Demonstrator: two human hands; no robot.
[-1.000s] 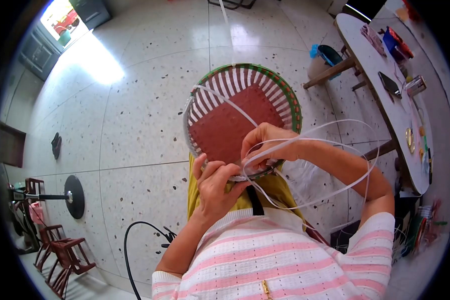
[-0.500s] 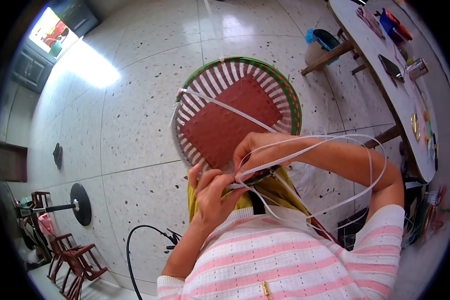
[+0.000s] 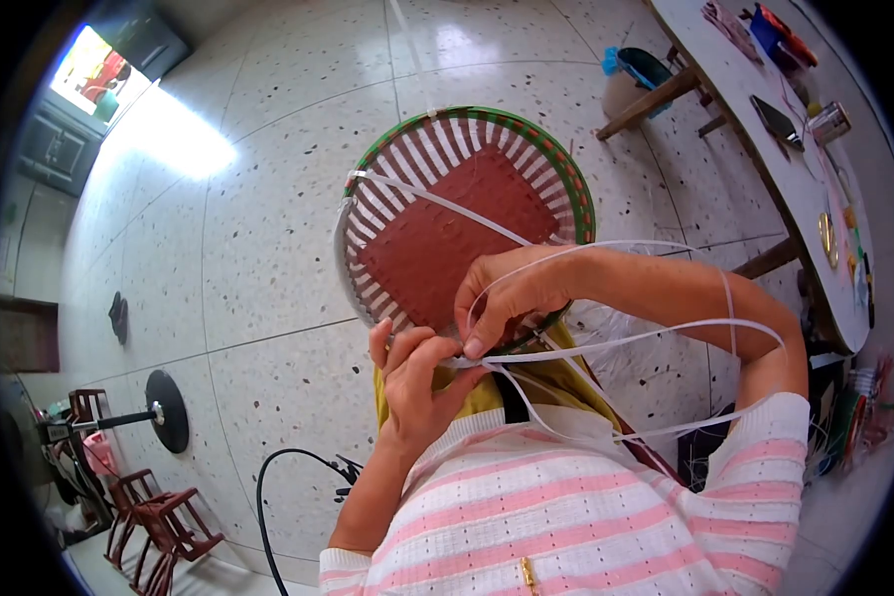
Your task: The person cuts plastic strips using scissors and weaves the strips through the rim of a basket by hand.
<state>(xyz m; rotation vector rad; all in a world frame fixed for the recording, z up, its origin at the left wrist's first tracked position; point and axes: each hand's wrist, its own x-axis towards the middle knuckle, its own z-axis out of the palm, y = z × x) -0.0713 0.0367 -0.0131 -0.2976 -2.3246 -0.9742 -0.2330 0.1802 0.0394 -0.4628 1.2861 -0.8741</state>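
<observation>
A round woven basket with a green and red rim and a reddish-brown base rests before my lap. At its near edge my left hand is closed, thumb and index finger pinching the rim and a white strip. My right hand meets it there, its fingers pinched on the white plastic strip. Long loops of this strip trail over my right forearm. Another white band crosses the basket from its left rim. The exact spot between my fingertips is partly hidden.
On the right stands a long table holding a phone, a metal can and a roll of tape. A bucket sits beside it. Small red chairs and a black round-based stand are at left.
The strip's loops have shifted, one now lying lower across my right forearm. My right hand has moved slightly left at the rim, while my left hand keeps its pinch.
</observation>
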